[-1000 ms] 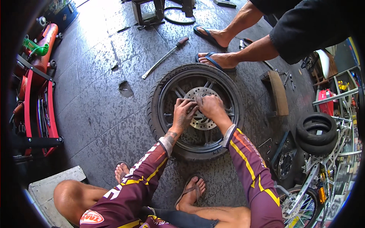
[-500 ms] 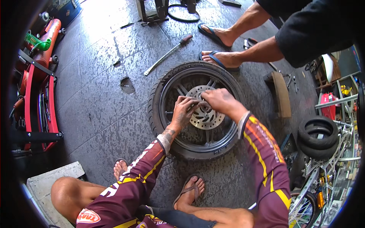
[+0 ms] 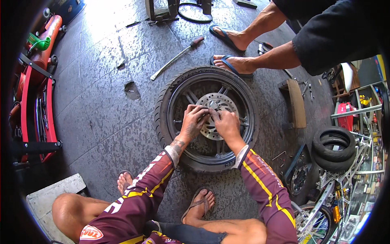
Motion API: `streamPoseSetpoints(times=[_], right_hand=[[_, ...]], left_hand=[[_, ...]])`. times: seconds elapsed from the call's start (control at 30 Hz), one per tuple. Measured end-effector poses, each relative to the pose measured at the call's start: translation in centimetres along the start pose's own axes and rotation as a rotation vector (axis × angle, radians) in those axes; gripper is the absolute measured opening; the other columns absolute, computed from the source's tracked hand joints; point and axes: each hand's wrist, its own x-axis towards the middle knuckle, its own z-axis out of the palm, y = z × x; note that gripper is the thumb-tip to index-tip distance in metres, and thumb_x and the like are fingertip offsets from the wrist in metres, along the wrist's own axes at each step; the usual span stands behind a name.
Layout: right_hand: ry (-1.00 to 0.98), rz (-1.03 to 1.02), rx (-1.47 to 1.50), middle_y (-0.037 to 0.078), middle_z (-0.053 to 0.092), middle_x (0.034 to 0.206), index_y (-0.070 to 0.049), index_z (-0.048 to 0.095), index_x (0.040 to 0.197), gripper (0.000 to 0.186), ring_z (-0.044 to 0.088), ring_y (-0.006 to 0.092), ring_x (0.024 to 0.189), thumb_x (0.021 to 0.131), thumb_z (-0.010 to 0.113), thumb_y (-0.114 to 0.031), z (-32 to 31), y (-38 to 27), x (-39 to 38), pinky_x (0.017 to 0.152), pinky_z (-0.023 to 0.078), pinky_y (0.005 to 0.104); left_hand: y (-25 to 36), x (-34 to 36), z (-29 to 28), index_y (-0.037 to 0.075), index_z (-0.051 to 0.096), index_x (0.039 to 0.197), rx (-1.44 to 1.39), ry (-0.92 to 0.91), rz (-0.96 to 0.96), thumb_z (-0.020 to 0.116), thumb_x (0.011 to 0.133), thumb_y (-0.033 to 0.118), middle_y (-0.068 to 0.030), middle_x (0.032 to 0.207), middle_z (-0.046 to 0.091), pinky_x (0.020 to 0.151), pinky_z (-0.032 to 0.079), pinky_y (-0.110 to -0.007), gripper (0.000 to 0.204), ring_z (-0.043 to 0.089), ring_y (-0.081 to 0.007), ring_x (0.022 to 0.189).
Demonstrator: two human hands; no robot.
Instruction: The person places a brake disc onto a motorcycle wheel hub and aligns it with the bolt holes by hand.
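Note:
A motorcycle wheel with its tyre [image 3: 163, 118] lies flat on the floor in front of me. On its hub sits a silver drilled brake disc [image 3: 208, 99]. Above the near left part of the disc, my left hand [image 3: 195, 120] is closed, fingertips bent together. My right hand [image 3: 224, 122] meets it there, thumb and forefinger pinched. The fingertips of both hands touch or nearly touch over the disc. Whatever lies between them is too small and covered to make out.
Another person's sandalled foot [image 3: 235, 64] stands by the tyre's far edge. Beyond the wheel lies a long bar with a brown handle [image 3: 177, 58]. A curved brown block [image 3: 295, 103] and stacked tyres [image 3: 334, 148] are at right. A red tool rack [image 3: 49, 118] stands left.
My right hand has drawn back toward me from the hub, its forearm swinging inward to the left. My left hand stays nearly in place. The whole view has shifted slightly.

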Motion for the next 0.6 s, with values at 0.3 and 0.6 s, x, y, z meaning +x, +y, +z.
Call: streamPoseSetpoints(times=[0.3, 0.6], right_hand=[[0.0, -0.153, 0.79, 0.01, 0.073, 0.078, -0.001, 0.072, 0.105, 0.019, 0.07, 0.0135, 0.065, 0.092, 0.072, -0.014, 0.9, 2.4, 0.3, 0.059, 0.052, 0.0276], [0.03, -0.113, 0.489, 0.013, 0.074, 0.078, -0.003, 0.07, 0.104, 0.016, 0.073, 0.0216, 0.064, 0.094, 0.066, -0.015, -4.0, 5.9, 1.0, 0.057, 0.054, 0.0335]], left_hand=[[2.1, 1.0, -0.6, 0.012, 0.073, 0.104, 0.178, 0.078, 0.114, 0.073, 0.084, 0.019, -0.0017, 0.11, 0.069, 0.101, 0.036, -0.045, 0.021, 0.055, -0.0263, 0.116], [4.3, 5.5, 0.7, 0.019, 0.077, 0.101, 0.142, -0.211, 0.259, 0.075, 0.084, 0.03, 0.0021, 0.099, 0.071, 0.101, 0.037, -0.042, 0.02, 0.059, -0.0217, 0.109]])
